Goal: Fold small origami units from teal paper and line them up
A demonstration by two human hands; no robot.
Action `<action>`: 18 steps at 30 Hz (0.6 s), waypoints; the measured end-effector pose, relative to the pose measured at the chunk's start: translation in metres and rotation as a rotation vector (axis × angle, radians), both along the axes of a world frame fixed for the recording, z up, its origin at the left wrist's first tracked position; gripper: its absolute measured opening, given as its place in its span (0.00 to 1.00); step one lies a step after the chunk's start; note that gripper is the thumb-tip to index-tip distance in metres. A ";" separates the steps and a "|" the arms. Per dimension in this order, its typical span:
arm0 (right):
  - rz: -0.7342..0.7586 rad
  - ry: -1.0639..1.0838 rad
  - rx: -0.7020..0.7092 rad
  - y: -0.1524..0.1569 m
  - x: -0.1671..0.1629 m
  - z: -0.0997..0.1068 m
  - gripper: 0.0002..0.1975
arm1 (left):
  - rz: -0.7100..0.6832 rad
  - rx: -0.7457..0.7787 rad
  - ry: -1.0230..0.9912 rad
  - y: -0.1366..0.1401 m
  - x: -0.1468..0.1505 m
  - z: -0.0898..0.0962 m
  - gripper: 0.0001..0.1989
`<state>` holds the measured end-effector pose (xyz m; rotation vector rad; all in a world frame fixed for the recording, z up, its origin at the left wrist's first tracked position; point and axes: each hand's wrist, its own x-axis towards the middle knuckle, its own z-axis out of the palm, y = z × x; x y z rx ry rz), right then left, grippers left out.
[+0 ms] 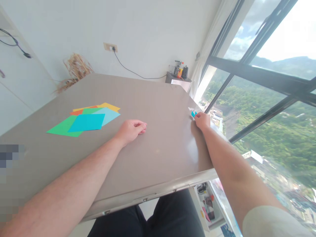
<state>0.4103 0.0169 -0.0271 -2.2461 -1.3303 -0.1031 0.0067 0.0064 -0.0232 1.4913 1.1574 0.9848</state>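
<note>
My right hand (pixel 202 121) reaches to the table's far right edge, its fingers pinched on a small folded piece of blue paper (pixel 193 114). On the middle of the table rests my left hand (pixel 132 130), fingers curled together; whether anything is inside them is hidden. To its left lie several overlapping sheets of coloured paper: a blue sheet (pixel 87 122) on top, a green sheet (pixel 61 126), a light blue sheet (pixel 110 116), an orange sheet (pixel 76 112) and a yellow sheet (pixel 111 107).
The grey-brown table (pixel 158 151) has a large window (pixel 261 89) along its right side. Behind it stands a small cabinet (pixel 177 80) with bottles on top. Dried stalks (pixel 76 67) stand at the back left. An open drawer (pixel 208 205) shows below the front edge.
</note>
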 end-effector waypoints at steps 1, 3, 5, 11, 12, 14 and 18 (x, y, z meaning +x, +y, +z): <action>-0.001 -0.002 -0.003 0.001 0.000 0.000 0.11 | -0.001 0.002 0.002 0.000 0.000 0.000 0.15; -0.002 -0.003 -0.004 0.003 0.000 -0.001 0.11 | -0.001 0.007 0.006 0.000 0.000 -0.001 0.15; -0.007 -0.012 -0.006 0.005 0.000 -0.001 0.11 | 0.001 0.011 0.012 0.001 -0.001 -0.001 0.16; -0.008 -0.049 -0.017 0.009 0.002 -0.003 0.12 | -0.003 0.008 0.007 0.001 -0.001 -0.002 0.17; -0.007 -0.051 -0.017 0.009 0.002 -0.003 0.12 | -0.002 0.006 0.006 0.001 -0.001 -0.001 0.17; -0.008 -0.050 -0.019 0.009 0.002 -0.004 0.12 | -0.004 -0.005 0.009 0.000 -0.001 0.000 0.17; -0.012 -0.050 -0.024 0.009 0.003 -0.005 0.10 | -0.015 -0.021 0.022 -0.001 -0.001 0.001 0.17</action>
